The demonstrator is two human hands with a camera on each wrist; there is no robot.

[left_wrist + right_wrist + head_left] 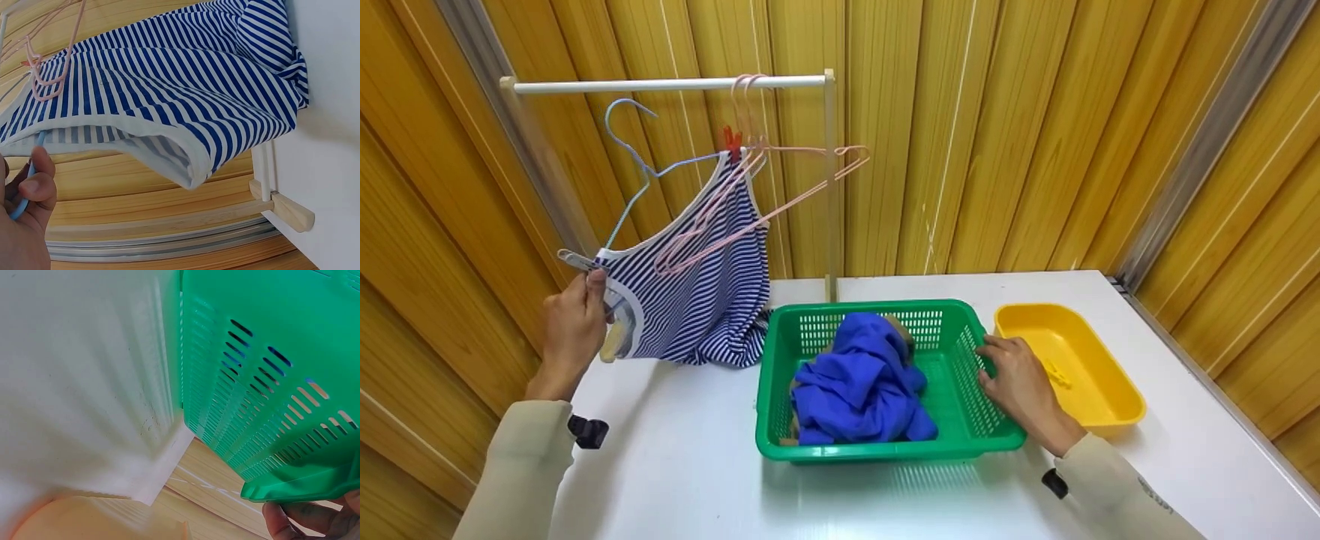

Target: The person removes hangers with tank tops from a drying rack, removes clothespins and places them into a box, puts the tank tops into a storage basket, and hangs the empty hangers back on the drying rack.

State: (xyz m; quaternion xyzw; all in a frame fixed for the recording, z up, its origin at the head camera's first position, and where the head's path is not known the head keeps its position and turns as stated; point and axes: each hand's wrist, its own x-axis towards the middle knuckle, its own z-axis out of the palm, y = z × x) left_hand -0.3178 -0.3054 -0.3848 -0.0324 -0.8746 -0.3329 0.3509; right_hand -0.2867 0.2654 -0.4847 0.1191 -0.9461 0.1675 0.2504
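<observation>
My left hand (570, 322) pinches the lower left end of a light blue hanger (20, 208) at the neckline of a navy-and-white striped garment (712, 300). Beside the thumb a pale grey clothespin (577, 259) sits at the garment's corner. A red clothespin (733, 142) clips the other corner to the hanger, whose hook is off the rail. My right hand (1024, 386) grips the right rim of a green basket (885, 452), its fingertips at the rim in the right wrist view. Inside the basket lies a crumpled blue cloth (862, 382) over brownish fabric.
Pink hangers (795, 199) hang from the white rail (660, 85) of a stand, in front of part of the striped garment. On the right of the white table (682, 480) stands a yellow tray (1102, 360) with a yellow clothespin (1057, 373). Wood-patterned walls enclose the table.
</observation>
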